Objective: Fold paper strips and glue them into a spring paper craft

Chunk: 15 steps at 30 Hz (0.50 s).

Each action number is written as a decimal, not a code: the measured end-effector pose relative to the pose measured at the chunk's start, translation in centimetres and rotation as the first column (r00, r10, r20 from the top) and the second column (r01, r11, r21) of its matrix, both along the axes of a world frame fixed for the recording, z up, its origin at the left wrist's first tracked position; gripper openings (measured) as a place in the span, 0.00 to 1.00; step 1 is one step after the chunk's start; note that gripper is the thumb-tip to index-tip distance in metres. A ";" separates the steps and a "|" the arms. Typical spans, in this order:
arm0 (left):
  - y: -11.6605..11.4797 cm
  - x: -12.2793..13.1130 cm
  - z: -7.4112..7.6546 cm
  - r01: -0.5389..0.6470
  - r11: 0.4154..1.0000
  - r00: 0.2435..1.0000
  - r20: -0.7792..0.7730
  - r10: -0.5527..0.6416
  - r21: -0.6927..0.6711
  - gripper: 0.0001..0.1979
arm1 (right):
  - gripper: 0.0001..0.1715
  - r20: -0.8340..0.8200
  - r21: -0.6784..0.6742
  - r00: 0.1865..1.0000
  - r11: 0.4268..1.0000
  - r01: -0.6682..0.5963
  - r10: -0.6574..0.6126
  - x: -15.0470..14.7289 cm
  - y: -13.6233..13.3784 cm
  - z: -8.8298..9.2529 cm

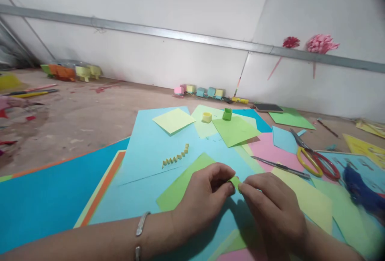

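- A small, light-green piece of folded paper (235, 183) is sitting between the two hands, raised above a large light-blue paper sheet (147, 132); the fingers are covering much of it.
- The left hand (202, 196) is pinching one side, thumb and fingertips closed on the paper.
- The right hand (272, 202) is gripping the opposite edge with its fingertips; exactly which fingers are bearing on it, I cannot tell.
- The piece is probably weighing next to nothing, being thin, soft and easily crushed or torn; the folded edges are likely offering the safest hold, with light fingertip pressure.
- A bright-green flat paper sheet (180, 184) is lying partly behind the left hand, crowding the space there.
- Beyond it, a yellow zigzag-folded paper strip (175, 158) is resting on the light-blue sheet, loose and easily knocked.
- Farther back, a small pale-yellow paper box (206, 117) and a small green open paper box (227, 114) are standing near each other.
- Beyond the right hand, a slim dark pen (279, 167) and metal scissors with red and yellow handles (307, 148) are lying over coloured papers, limiting room on that side.
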<state>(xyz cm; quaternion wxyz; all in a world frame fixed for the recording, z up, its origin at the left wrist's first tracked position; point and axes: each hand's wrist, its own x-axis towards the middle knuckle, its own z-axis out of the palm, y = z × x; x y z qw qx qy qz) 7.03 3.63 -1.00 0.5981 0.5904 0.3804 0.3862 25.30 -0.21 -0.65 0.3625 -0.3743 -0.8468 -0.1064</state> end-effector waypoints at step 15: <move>0.2 -0.1 0.3 0.052 0.982 0.998 0.040 -0.045 -0.180 0.09 | 0.09 -0.209 -0.385 0.962 0.919 0.083 -0.174 -0.7 -0.1 -0.1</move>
